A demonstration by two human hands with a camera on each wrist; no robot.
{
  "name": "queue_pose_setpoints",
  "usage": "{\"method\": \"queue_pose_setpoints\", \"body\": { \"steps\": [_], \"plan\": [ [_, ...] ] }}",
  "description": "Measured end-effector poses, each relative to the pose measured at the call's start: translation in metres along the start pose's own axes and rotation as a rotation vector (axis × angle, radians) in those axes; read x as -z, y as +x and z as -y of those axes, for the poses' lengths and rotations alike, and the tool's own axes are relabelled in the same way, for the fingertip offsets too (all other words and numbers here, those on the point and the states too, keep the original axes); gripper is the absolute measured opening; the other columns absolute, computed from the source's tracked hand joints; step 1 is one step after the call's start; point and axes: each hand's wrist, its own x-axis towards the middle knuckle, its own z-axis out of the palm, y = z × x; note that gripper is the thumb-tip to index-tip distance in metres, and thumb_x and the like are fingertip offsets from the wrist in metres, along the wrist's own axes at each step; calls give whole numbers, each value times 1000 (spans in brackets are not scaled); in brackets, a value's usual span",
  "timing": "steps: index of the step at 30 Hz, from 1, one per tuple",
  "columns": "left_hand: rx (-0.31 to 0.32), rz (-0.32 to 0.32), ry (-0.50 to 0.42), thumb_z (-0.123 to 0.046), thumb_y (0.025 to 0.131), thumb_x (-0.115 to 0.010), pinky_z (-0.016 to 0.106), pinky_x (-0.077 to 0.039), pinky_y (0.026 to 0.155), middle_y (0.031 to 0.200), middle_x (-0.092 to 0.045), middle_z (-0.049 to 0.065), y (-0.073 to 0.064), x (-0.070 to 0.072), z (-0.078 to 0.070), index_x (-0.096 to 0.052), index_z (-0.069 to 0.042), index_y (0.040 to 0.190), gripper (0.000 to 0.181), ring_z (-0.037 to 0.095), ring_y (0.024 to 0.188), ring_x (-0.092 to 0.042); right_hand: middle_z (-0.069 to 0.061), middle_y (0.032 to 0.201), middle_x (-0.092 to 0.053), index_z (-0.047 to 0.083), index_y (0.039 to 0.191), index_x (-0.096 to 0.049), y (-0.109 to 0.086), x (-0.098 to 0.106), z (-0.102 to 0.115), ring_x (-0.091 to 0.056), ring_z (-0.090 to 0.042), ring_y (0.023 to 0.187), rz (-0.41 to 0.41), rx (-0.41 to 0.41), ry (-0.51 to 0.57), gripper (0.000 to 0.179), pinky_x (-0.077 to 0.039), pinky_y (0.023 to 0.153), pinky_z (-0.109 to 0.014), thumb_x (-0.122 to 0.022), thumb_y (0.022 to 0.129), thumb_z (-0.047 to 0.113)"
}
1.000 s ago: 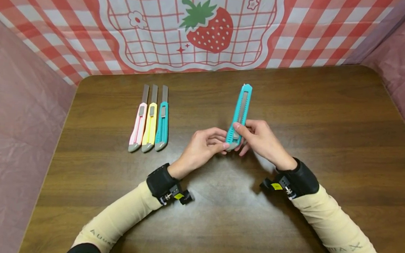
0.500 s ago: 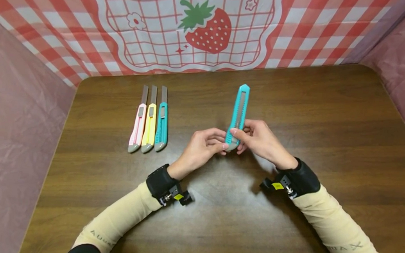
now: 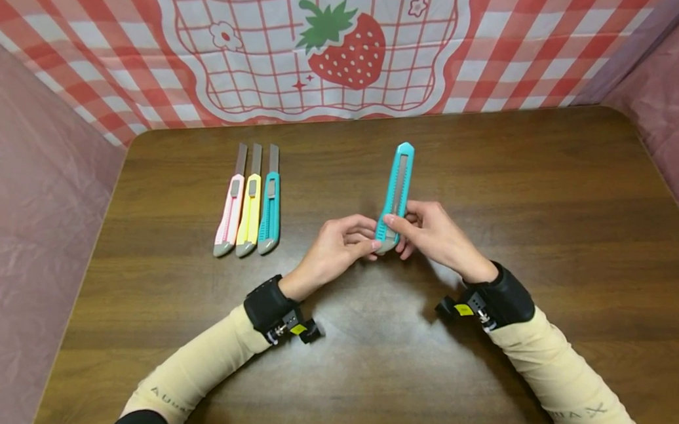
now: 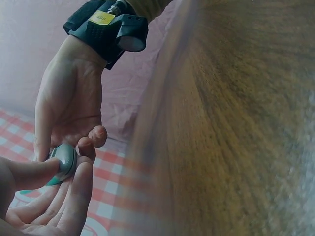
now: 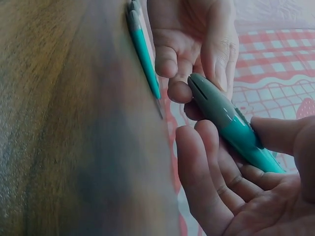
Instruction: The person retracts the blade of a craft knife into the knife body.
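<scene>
Between my two hands a turquoise snap-off utility knife [image 3: 400, 177] is held up over the table, its top end pointing away. Its blade lies inside the slotted body. My left hand [image 3: 337, 245] pinches the grey end cap [image 4: 65, 160] between thumb and fingers. Higher on the body, my right hand [image 3: 441, 235] grips the knife, thumb on the front near the slider and fingers behind. In the right wrist view the split grey cap [image 5: 211, 101] faces the camera. The right thumb largely covers the slider in the head view.
Left of the hands, a pink knife [image 3: 229, 214], a yellow knife [image 3: 250, 212] and a teal knife [image 3: 270, 210] lie side by side, blades extended away. They rest on a brown wooden table [image 3: 524, 185]. A strawberry-print checked cloth [image 3: 351, 48] hangs behind it.
The right thumb has slid down the knife's front toward the grey end, mostly in the first half second. The knife's top has tilted slightly left. The left hand keeps its pinch.
</scene>
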Motion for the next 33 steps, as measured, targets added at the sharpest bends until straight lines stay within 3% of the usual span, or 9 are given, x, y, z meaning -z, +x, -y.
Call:
{"method": "queue_pose_setpoints", "body": {
  "steps": [7,13,20,33],
  "plan": [
    [1,9,-10,11,85,-58,55,-56,71,95,-61,31,0,0,2,-54,15,106,22,35,79,-63,-29,70,-59,-9,99,-57,-2,0,5,-59,-39,59,8,-5,-10,19,-58,54,-52,-50,96,8],
    [-6,26,-17,10,85,-58,56,-56,70,95,-61,30,0,0,2,-54,14,107,22,37,79,-63,-25,74,-63,-6,99,-58,2,2,-11,-60,-34,58,-13,36,8,19,-58,53,-49,-55,94,12],
    [34,146,-53,7,89,-55,59,-54,72,91,-62,34,1,0,3,-51,15,108,21,42,80,-61,-16,80,-66,-2,98,-59,6,15,-29,-62,-25,60,-77,83,-30,24,-59,51,-45,-60,92,21],
    [63,166,-31,6,91,-53,57,-55,71,88,-61,35,0,-1,6,-52,17,105,19,42,76,-61,-15,75,-67,-1,90,-60,15,44,-54,-60,-24,52,-124,-9,-160,22,-58,47,-41,-60,92,21]
  ]
}}
